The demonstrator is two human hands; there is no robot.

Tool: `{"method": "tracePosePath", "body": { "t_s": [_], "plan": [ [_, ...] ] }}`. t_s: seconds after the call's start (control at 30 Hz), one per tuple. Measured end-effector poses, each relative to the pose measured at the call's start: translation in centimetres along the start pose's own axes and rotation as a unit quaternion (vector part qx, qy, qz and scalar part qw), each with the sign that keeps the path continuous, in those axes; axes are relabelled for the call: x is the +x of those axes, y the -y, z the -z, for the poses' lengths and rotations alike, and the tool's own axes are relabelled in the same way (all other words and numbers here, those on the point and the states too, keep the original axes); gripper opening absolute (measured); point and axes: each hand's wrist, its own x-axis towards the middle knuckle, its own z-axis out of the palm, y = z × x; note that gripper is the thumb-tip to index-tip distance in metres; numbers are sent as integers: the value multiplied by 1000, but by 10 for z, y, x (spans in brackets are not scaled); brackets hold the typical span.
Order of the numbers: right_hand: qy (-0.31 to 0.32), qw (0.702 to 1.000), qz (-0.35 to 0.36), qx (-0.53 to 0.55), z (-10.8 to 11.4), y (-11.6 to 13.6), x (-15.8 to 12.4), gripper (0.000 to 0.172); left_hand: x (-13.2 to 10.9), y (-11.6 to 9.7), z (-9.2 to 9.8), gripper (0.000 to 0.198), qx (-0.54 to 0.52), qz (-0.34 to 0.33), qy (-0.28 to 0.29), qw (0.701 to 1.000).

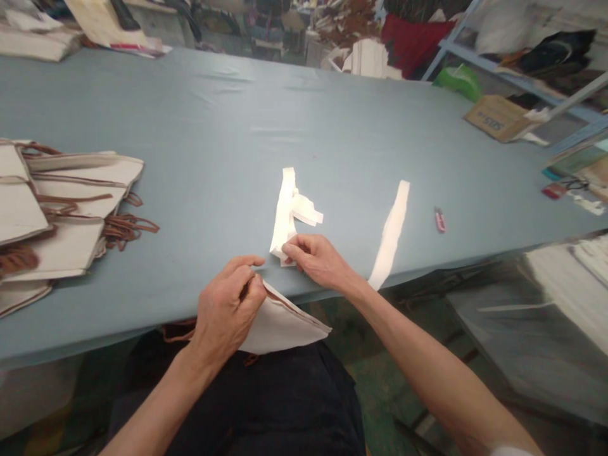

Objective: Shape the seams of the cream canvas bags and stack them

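My left hand (230,297) is closed on the upper corner of a cream cloth bag (280,323) with brown edging, which hangs over my lap below the table edge. Brown cord shows beside that wrist. My right hand (316,259) pinches the near end of a bunch of white strips (285,212) lying on the table; they look like paper or cloth tape, and I cannot tell which. Farther right, a single long white strip (392,234) reaches over the table's front edge.
On the left of the blue-grey table (213,126) lies a pile of cream bags (71,215) with brown cords. Small pink-handled snips (439,220) rest at the right. A cardboard box (498,117) and a green object (458,81) sit by the shelving at the back right.
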Motion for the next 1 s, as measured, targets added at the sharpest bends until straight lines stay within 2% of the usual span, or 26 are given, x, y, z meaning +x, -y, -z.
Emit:
{"method": "tracePosePath", "body": {
  "t_s": [0.27, 0.4, 0.5, 0.67, 0.77, 0.87, 0.97, 1.0],
  "plan": [
    [3, 999, 32, 12, -7, 5, -22, 37, 7, -2, 3, 34, -51, -23, 39, 998],
    [-16, 999, 44, 18, 0, 9, -18, 39, 7, -1, -2, 34, -33, -5, 0, 999],
    [-57, 997, 54, 9, 15, 12, -8, 39, 4, -4, -3, 35, -18, 0, -30, 999],
    [-88, 990, 103, -35, 34, 18, 16, 42, 14, -14, 1, 37, 10, -66, -36, 997],
    [-99, 989, 104, -22, 38, 23, 30, 40, 29, -10, -2, 35, 14, -109, -9, 994],
    [-119, 989, 92, 12, 42, 29, 44, 43, 42, 2, -14, 33, 29, -131, 34, 990],
    [-147, 984, 95, 32, 52, 35, 68, 46, 46, 13, -26, 30, 50, -142, 49, 987],
    [-155, 982, 81, 75, 56, 38, 79, 44, 46, 16, -29, 30, 56, -145, 48, 987]
  ]
}}
